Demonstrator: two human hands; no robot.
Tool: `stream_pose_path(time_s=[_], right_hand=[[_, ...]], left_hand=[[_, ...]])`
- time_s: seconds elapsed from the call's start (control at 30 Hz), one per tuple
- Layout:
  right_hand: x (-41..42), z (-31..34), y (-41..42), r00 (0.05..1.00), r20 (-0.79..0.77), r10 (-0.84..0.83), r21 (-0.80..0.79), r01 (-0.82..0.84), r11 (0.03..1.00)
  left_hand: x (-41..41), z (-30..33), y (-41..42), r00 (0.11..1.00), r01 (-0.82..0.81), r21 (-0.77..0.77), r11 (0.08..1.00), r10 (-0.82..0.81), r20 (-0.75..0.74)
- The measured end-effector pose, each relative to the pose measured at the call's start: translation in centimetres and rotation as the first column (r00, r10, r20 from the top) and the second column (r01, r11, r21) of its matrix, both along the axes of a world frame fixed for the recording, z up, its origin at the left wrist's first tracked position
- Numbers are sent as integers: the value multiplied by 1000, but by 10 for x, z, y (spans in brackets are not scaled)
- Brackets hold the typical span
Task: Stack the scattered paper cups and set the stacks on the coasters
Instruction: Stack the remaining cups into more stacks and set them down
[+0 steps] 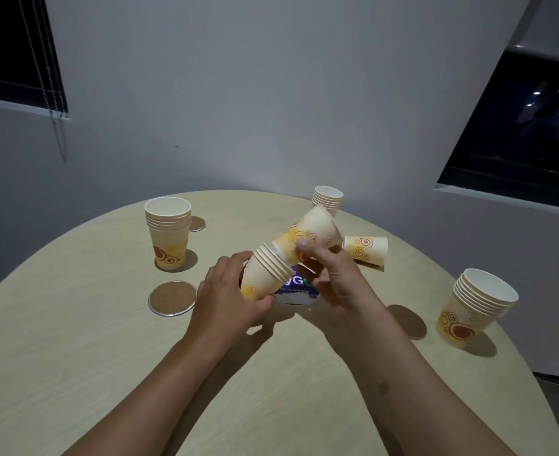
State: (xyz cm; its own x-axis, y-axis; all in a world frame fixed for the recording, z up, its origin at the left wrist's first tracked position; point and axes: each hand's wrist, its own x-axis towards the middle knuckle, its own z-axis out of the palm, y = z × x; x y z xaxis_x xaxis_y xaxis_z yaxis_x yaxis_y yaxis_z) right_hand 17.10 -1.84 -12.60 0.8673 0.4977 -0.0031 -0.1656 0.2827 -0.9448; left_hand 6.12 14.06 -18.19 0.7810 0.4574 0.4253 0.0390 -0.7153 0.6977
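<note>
**Paper cups at a round table, both hands occupied**

Head view. A round pale wooden table stands before a grey wall, with dark windows at the upper left and right.

Left hand: closed around a short stack of cups, tilted so the rims point up and to the right, above the table's middle.

Right hand: gripping a single cup by its lower end, thumb on the wall. The cup leans up and right, its base just beside the rims of the stack in the left hand; whether it has entered the stack cannot be told.

Beneath both hands: a white and blue printed item, mostly hidden.

Standing stacks: one at the left, upright on a coaster of which only an edge shows; one at the far side, partly behind the raised cup; one at the right, upright on the bare table.

Loose cup: on its side, just right of the right hand.

Coasters: one bare coaster near the left hand; one behind the left stack; one between the right forearm and the right stack, partly covered by the arm.
</note>
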Motion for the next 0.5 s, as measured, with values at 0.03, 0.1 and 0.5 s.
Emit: stream_pose_path(time_s=[0.03,0.1,0.5], right_hand=[[-4,-3,7,996,46,74,-92,-70,993],[-10,-10,13,977,101,190,-289,-154,945],[124,-22,-16,729,597,335,-731,667,-146]], left_hand=[[-1,1,0,1000,1,2,1000,-1,8],[-2,1,1,1000,0,-11,1000,0,29],[3,0,9,998,-33,-27,999,34,46]])
